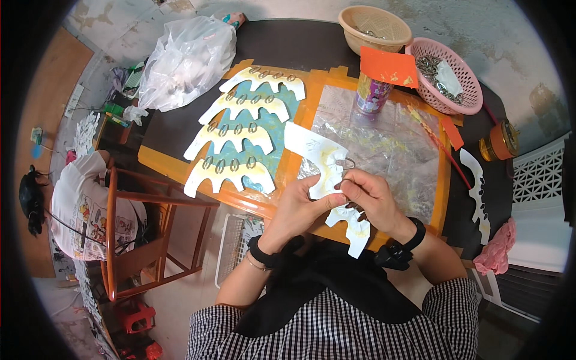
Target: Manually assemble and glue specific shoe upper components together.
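My left hand [306, 203] is closed on a white scalloped piece [327, 153] with yellow smears, thumb on its face. From the other side, my right hand [373, 197] pinches the same piece at its scalloped edge. A dark metal ring [348, 163] sticks out just above the right fingertips; whether they also grip a ring is hidden. The lower end of the strip hangs below my hands. To the left, several similar white pieces [231, 174], each bearing a row of metal rings, lie in a column on a green-blue sheet [288, 129].
A tan basket [375, 27] and a pink basket [414, 51] of metal rings stand at the back right. Near them are a purple can [372, 99] under an orange card, a yellow-smeared stick [429, 132] and a jar [499, 143]. A plastic bag [189, 60] sits back left; a person [90, 210] sits beyond a chair [141, 264].
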